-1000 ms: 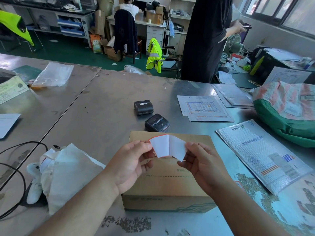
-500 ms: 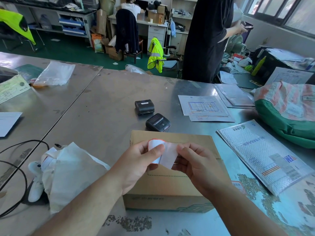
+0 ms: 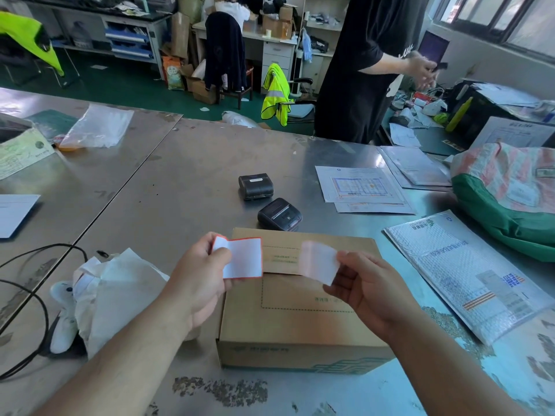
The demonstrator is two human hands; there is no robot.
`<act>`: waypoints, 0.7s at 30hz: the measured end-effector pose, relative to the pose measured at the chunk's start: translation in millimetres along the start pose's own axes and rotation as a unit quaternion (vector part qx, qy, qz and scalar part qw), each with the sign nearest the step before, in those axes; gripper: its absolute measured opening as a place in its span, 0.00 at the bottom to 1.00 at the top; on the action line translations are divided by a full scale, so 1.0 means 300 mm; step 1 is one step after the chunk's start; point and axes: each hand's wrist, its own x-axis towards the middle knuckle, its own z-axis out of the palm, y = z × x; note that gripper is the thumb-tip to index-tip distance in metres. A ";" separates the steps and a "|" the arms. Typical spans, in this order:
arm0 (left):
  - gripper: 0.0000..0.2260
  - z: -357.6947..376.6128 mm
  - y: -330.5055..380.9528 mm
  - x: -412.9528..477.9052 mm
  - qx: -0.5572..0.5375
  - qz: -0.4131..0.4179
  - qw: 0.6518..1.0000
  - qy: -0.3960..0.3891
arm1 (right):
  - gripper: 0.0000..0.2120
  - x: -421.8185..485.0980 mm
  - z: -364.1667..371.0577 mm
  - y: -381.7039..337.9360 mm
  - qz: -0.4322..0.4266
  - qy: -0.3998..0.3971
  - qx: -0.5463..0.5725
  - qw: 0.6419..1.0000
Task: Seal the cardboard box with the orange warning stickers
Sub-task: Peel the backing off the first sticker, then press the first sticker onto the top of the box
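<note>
Hands parted: left hand (image 3: 198,283) pinches orange-edged sticker (image 3: 244,258); right hand (image 3: 366,283) pinches peeled backing (image 3: 318,262).

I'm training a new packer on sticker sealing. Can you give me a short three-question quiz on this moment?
1. True or false: an orange sticker is already stuck across the cardboard box flaps.
2. Which hand holds the orange-edged sticker? A) left hand B) right hand C) neither
3. Fill in: the right hand pinches a pale, separated ____ piece.

Key
1. False: none shows on the box, and both pieces are held above it.
2. A: the left hand holds it.
3. Backing, most likely; it is blurred.
</note>
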 end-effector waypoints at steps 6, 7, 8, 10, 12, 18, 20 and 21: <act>0.16 -0.017 -0.002 0.019 -0.062 0.030 0.997 0.046 | 0.07 0.004 0.004 -0.018 -0.003 0.041 0.018 0.999; 0.15 -0.014 0.001 0.017 -0.075 0.037 0.996 0.042 | 0.08 0.005 0.008 -0.018 -0.005 0.044 0.019 0.999; 0.13 -0.009 0.003 0.013 -0.079 0.043 0.995 0.038 | 0.08 0.005 0.014 -0.017 -0.009 0.045 0.017 0.999; 0.06 -0.005 0.005 0.004 -0.079 0.051 0.995 0.018 | 0.10 0.002 0.028 -0.015 -0.015 0.042 0.004 0.999; 0.12 -0.008 0.004 -0.003 -0.036 0.063 0.997 -0.014 | 0.12 0.000 0.044 -0.010 -0.021 0.041 -0.019 0.999; 0.10 0.003 -0.010 -0.012 0.061 0.127 0.990 0.006 | 0.12 0.005 0.083 0.000 -0.026 0.040 -0.064 0.997; 0.12 0.004 -0.014 -0.011 0.095 0.156 0.983 -0.010 | 0.11 0.009 0.093 0.002 -0.029 0.041 -0.077 0.996; 0.14 0.005 -0.014 -0.013 0.116 0.170 0.978 -0.015 | 0.11 0.011 0.098 0.002 -0.031 0.042 -0.085 0.995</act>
